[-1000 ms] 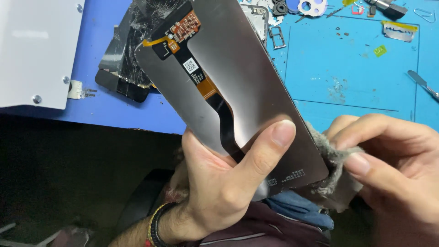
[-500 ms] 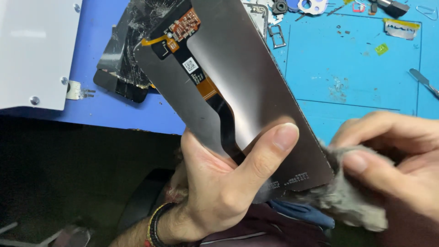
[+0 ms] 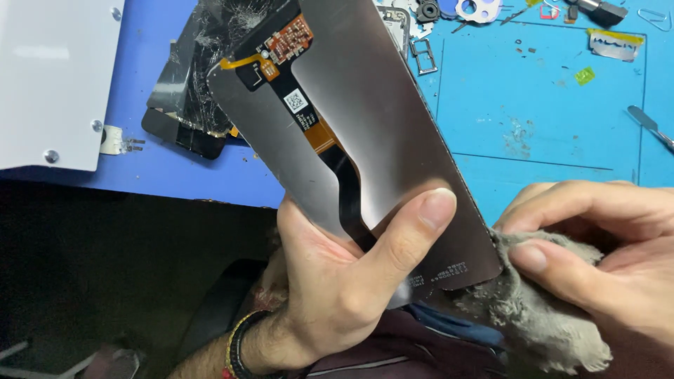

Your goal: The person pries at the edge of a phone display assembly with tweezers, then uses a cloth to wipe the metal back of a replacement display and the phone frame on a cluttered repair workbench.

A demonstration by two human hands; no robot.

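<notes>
My left hand (image 3: 344, 288) grips a phone display panel (image 3: 393, 119) by its lower end, back side up, thumb pressed on the metal. A black and orange flex cable (image 3: 309, 119) runs down the panel's back. My right hand (image 3: 604, 260) pinches a grey frayed cloth (image 3: 540, 316) against the panel's lower right corner. The panel is tilted, its top end over the blue mat.
A cracked phone screen (image 3: 186, 98) lies on the blue work mat (image 3: 554, 112) behind the panel. A white box (image 3: 49, 77) sits at the left. Small parts, a SIM tray (image 3: 423, 56) and a metal pry tool (image 3: 649, 126) lie at the mat's top and right.
My right hand has shifted the cloth along the panel's lower right corner, bunching it lower. The panel stays in my left hand, almost unmoved.
</notes>
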